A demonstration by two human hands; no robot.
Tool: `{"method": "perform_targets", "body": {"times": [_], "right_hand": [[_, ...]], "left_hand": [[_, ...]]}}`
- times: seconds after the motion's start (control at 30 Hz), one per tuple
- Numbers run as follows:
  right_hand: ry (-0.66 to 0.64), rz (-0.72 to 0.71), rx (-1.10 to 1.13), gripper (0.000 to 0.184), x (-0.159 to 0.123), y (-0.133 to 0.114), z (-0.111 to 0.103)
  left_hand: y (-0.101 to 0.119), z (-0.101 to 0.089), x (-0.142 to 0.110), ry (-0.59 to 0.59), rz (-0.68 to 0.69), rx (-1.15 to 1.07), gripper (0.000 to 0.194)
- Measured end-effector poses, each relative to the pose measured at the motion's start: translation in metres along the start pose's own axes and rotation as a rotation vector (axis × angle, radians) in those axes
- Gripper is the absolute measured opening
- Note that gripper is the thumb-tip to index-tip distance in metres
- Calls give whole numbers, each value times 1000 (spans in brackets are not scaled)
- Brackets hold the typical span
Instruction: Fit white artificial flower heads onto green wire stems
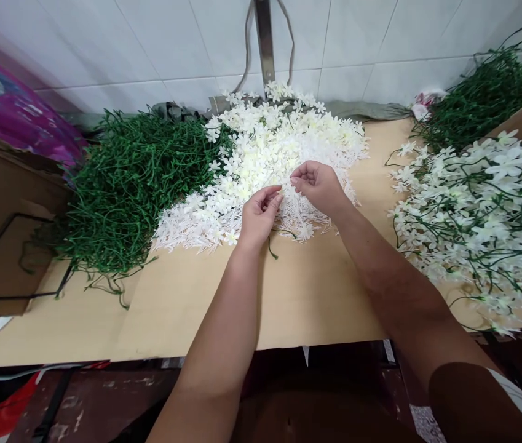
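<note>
My left hand [261, 212] is closed in a pinch over the front of a heap of white artificial flower pieces [261, 160]. A thin green plastic stem [272, 248] hangs out below its fingers, and a small yellowish tip shows at the fingertips. Just to the right, my right hand [318, 184] pinches thumb against fingers above loose white strips [300, 206]. Whatever lies in that pinch is too small to make out. The two hands are a short gap apart.
A large pile of green stems [136, 178] lies on the left, beside a cardboard box [7, 227] and a black wire frame [11, 297]. Stemmed white flowers [486, 209] are heaped at right, more green stems [495, 92] behind them. A tiled wall [357, 43] backs the table [187, 307].
</note>
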State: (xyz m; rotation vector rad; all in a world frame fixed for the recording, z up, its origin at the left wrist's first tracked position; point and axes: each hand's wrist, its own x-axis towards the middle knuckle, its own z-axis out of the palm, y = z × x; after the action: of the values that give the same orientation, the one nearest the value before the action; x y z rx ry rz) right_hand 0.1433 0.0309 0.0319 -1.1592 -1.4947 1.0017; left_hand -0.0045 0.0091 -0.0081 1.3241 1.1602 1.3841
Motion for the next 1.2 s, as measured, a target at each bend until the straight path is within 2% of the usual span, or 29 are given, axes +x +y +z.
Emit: {"method": "perform_targets", "body": {"times": [0.23,0.37,0.5,0.67,0.83,0.97,1.07,1.2], "right_hand": [[-104,19,15,14,-5,-3,10],[-159,44,-16,14,-6,-7,10],[-164,-71,-237,9,-11,-9,11],[-158,-171,-425,9,-16,-15,11],[-183,-258,-653,4,-17,-19,9],[-98,-290,-733,5,-12,-15,1],[13,-240,-640,9,-6,-10,-9],[55,-174,-523,12,-2,-3,-14]], "left_hand": [[0,4,-1,6,10,-77,16],[2,6,1,75,9,-76,6],[6,2,4,134,10,-11,6],[8,-2,5,120,86,-6,12],[10,-4,3,68,35,-7,14],[14,-7,2,129,35,-10,15],[14,-11,4,196,42,-22,13],[9,-13,6,193,38,1,13]]}}
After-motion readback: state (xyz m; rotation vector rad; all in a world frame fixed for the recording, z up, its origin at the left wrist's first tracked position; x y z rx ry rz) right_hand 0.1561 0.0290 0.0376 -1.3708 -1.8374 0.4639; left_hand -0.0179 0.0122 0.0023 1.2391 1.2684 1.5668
